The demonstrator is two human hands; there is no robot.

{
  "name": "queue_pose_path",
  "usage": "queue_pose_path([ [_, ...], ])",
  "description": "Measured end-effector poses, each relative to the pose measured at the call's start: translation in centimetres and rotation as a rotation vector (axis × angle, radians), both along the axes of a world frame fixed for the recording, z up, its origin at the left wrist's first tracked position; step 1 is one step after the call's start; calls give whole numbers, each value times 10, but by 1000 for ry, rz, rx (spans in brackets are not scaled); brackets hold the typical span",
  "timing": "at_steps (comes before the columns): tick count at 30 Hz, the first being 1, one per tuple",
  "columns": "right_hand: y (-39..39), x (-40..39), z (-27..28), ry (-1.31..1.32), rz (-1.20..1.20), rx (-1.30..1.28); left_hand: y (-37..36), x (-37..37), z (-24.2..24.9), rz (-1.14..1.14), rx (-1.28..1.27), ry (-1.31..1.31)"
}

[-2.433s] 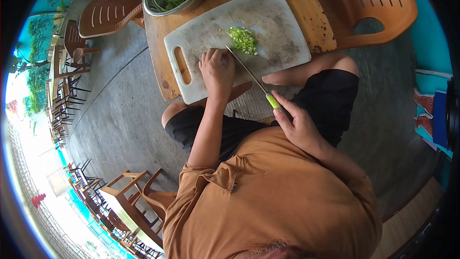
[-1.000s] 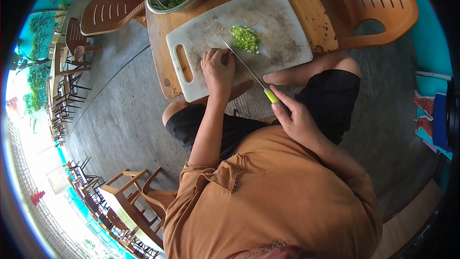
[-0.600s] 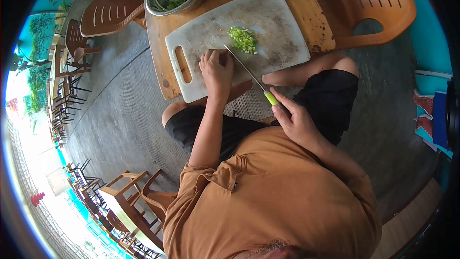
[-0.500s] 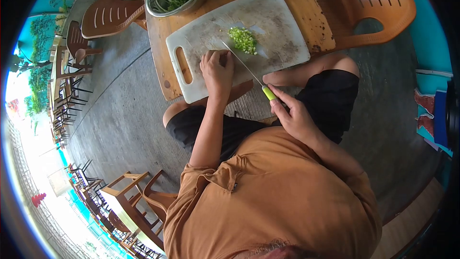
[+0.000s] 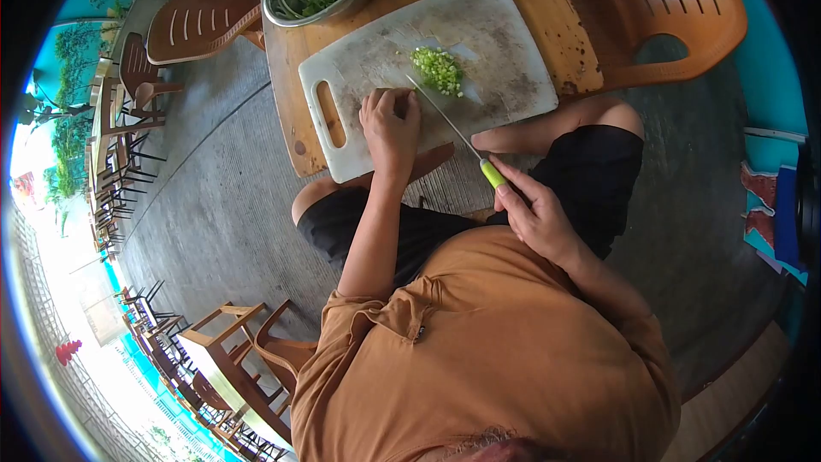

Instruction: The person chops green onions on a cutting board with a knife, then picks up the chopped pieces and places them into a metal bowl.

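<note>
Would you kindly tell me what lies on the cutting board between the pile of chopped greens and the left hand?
In the head view, only the knife blade crosses the bare board between the chopped greens and the left hand.

Bright soft daylight, overexposed glare lower left, fisheye warping, dark corners

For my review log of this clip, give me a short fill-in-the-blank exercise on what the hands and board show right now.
1. The right hand grips a knife whose handle is ____ in colour.
2. The left hand rests on the white ____.
3. The pile of chopped greens lies on the cutting board, while uncut greens sit in a metal ____.

Missing words: green; cutting board; bowl
</note>
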State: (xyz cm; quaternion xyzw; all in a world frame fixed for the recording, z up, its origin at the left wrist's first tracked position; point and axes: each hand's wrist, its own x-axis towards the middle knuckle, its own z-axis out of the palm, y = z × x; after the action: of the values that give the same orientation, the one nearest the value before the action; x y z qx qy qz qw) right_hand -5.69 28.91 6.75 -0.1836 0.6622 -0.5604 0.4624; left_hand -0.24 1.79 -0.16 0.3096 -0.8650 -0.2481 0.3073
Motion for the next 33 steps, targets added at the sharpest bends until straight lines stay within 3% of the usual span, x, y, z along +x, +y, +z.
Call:
queue_pose_path([
  [16, 1, 7, -4, 192, 11, -66, -1, -1, 3, -7, -15, -21],
  [26, 2, 3, 6, 118, 75, 54, -2, -1, 3, -12, -16, -27],
  [33, -9, 10, 6, 318, 50, -27, -3, 0, 2, -16, 11, -35],
])
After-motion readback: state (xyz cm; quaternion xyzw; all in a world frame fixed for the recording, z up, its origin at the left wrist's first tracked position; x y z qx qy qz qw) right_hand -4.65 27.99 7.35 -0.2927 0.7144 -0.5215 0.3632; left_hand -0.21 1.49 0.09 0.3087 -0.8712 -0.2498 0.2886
